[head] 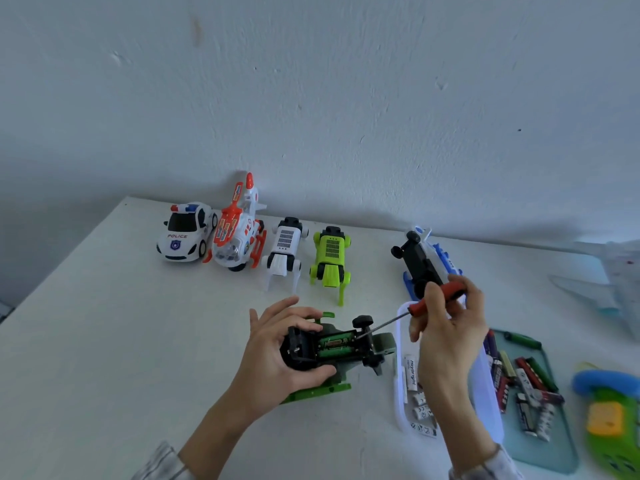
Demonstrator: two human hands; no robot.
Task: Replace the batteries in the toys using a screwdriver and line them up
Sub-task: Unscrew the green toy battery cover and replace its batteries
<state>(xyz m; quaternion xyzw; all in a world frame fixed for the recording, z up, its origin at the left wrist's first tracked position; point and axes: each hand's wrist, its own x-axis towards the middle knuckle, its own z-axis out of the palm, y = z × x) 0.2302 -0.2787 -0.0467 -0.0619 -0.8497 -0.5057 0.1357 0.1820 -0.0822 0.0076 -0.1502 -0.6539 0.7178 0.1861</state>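
Observation:
A green toy helicopter [381, 342] lies upside down on the white table [104, 341]. Its black underside faces up and the battery bay [334, 346] is uncovered, showing green cells. My left hand [277, 344] grips the toy's black end, thumb below and fingers over the top. My right hand [446, 327] holds a red-handled screwdriver [434, 299]; its thin shaft slants down-left and the tip touches the bay's right edge near a black wheel. A blue toy [424, 263] lies belly-up behind my right hand.
Lined up along the wall stand a police car [185, 232], an orange-white helicopter [239, 230], a white robot dog [285, 252] and a green robot dog [330, 258]. A clear box [401, 386] of white batteries, a teal tray [540, 455] of dark batteries and a green-blue toy phone [609, 414] lie right.

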